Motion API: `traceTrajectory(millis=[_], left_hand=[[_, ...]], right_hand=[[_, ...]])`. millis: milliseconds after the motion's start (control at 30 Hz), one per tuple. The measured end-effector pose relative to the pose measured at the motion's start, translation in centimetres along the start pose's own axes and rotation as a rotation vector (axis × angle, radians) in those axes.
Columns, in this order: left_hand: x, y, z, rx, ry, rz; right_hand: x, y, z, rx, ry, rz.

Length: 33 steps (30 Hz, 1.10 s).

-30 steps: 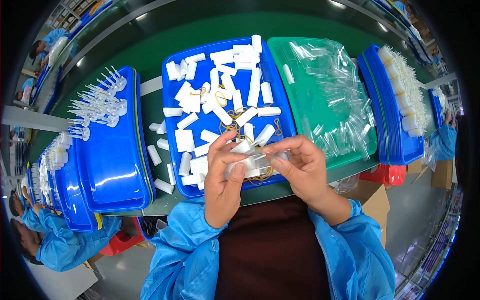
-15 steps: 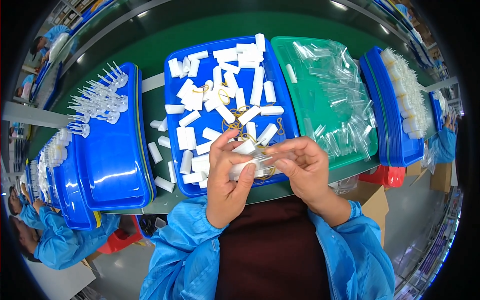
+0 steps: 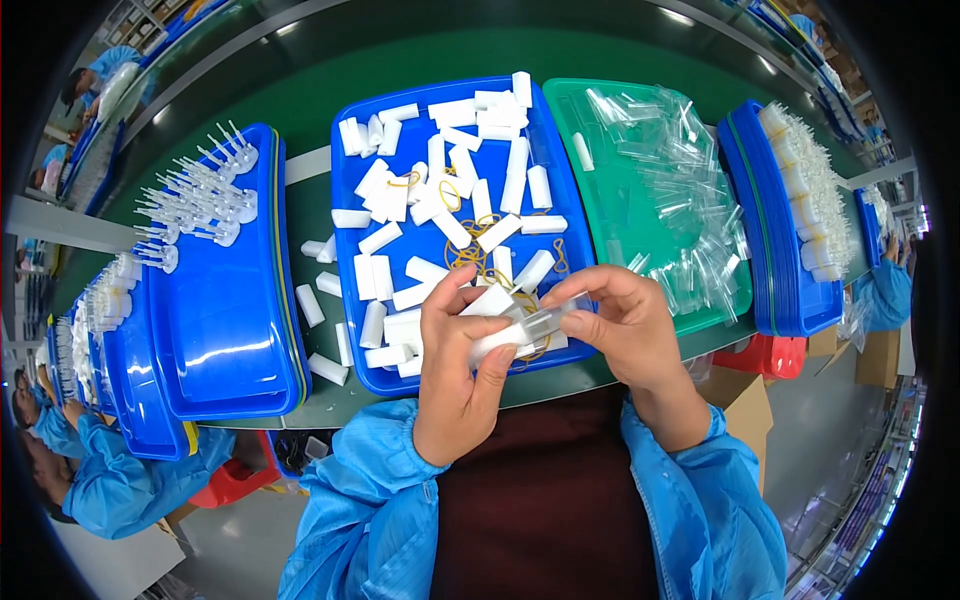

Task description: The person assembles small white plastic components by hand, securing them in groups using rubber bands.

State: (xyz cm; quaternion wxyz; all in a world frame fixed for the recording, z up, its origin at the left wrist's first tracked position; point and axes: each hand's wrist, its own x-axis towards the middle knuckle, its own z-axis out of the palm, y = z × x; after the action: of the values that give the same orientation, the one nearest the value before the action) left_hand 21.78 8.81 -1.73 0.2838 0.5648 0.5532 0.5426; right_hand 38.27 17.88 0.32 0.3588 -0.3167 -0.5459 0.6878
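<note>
My left hand [image 3: 458, 375] is closed, with thumb and fingers round a white block-like piece [image 3: 498, 340] above the front of the blue tray [image 3: 345, 300]. In my right hand [image 3: 632, 328], a clear plastic sleeve [image 3: 548, 322] is pinched between thumb and fingers. The sleeve's left end meets the right end of the white piece; whether it goes around it I cannot tell. Below and beyond my hands, many similar white pieces [image 3: 372, 275] lie loose in the tray. Among them are tangled yellow rubber bands [image 3: 462, 258].
To the right, a green tray [image 3: 615, 225] holds loose clear sleeves [image 3: 690, 190]. Stacked blue trays [image 3: 755, 230] with bundled white pieces [image 3: 810, 190] stand beyond it. A blue tray [image 3: 225, 340] with upright white parts [image 3: 205, 195] is on the left. Co-workers in blue sleeves [image 3: 140, 485] sit nearby.
My right hand has shifted slightly right, and the clear sleeve now lines up with the end of the white piece. My left hand stays nearly in place.
</note>
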Motion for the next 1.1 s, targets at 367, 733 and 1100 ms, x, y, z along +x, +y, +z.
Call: traceTrajectory(millis=[367,733,1100], left_hand=[[-1.1,-2.7,1.2,-0.183,0.135,0.27],[-0.6,-2.3,1.2,-0.056,0.055,0.514],[-0.4,0.1,0.4,-0.521,-0.151,-0.107]], right_hand=[[-0.1,-0.7,-0.2,-0.279,-0.054,-0.135],[-1.8,0.6,0.8,-0.484,-0.098,-0.255],[-2.3,-0.4,0.4,-0.771,-0.151,-0.549]])
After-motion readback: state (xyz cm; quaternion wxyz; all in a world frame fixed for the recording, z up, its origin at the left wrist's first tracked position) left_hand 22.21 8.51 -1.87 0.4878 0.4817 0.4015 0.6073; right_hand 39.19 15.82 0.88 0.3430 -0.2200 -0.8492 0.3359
